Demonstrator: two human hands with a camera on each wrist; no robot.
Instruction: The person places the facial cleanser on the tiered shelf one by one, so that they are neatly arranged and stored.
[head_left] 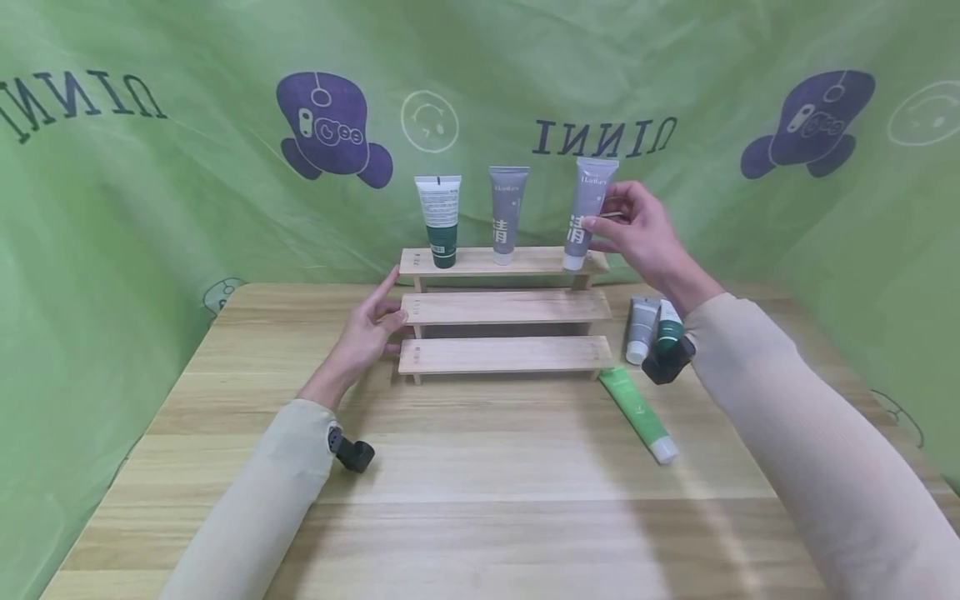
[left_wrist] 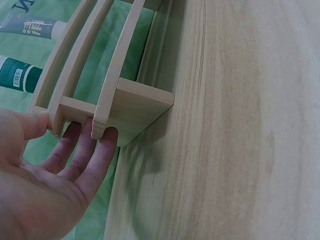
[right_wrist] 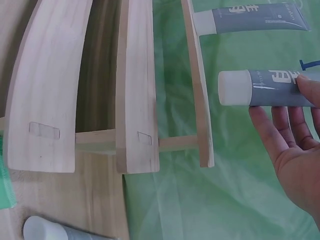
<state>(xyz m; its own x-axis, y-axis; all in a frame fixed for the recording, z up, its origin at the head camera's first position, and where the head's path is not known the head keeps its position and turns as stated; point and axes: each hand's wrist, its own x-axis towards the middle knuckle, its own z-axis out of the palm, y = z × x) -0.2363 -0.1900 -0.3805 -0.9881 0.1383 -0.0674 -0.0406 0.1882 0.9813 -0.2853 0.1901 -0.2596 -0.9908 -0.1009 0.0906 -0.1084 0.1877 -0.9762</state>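
My right hand point(head_left: 651, 233) pinches a grey squeeze tube point(head_left: 595, 193) between thumb and fingers, white cap down. In the right wrist view a gap shows between its cap and the top shelf of the three-tier wooden display rack point(head_left: 506, 308). On that shelf a second grey tube point(head_left: 508, 208) stands upright in the middle, with a white-and-green tube point(head_left: 441, 218) at the left. My left hand point(head_left: 362, 329) holds the rack's left end. Its thumb lies at a shelf end and its fingers point(left_wrist: 102, 155) curl against the ends of the lower shelves.
Right of the rack, a smaller grey tube point(head_left: 642, 329) and a white-and-green tube point(head_left: 670, 323) lie on the wooden table point(head_left: 450, 517). A bright green tube point(head_left: 637, 412) lies slantwise by the rack's front right corner. Green printed cloth point(head_left: 480, 67) hangs behind.
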